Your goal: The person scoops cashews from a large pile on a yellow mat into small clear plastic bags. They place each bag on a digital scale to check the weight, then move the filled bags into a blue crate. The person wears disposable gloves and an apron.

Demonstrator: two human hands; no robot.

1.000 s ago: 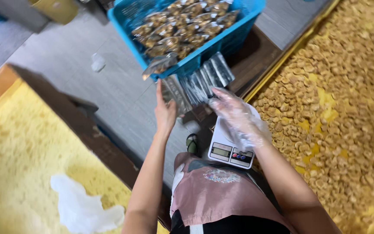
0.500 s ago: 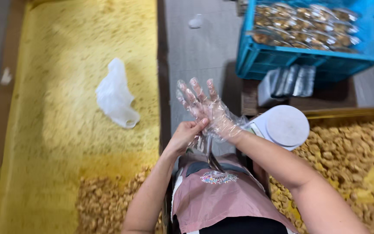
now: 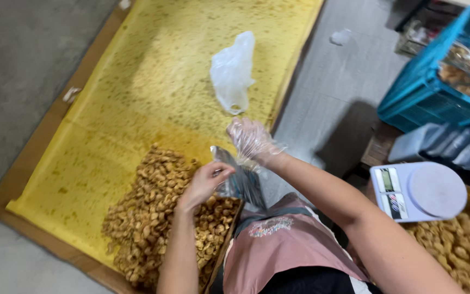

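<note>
Hands dropped from glove-tugging; left hand (image 3: 205, 182) pinches clear pouch (image 3: 240, 179) top edge, gloved right hand (image 3: 251, 140) fingers half-spread touching it. Light, floppy, slippery; best gripped by rim.

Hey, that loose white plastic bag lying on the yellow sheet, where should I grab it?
Pinch the white plastic bag at its crumpled upper end, coming from above. It lies limp and flat on the yellow sheet, so only raised folds offer a hold.
</note>
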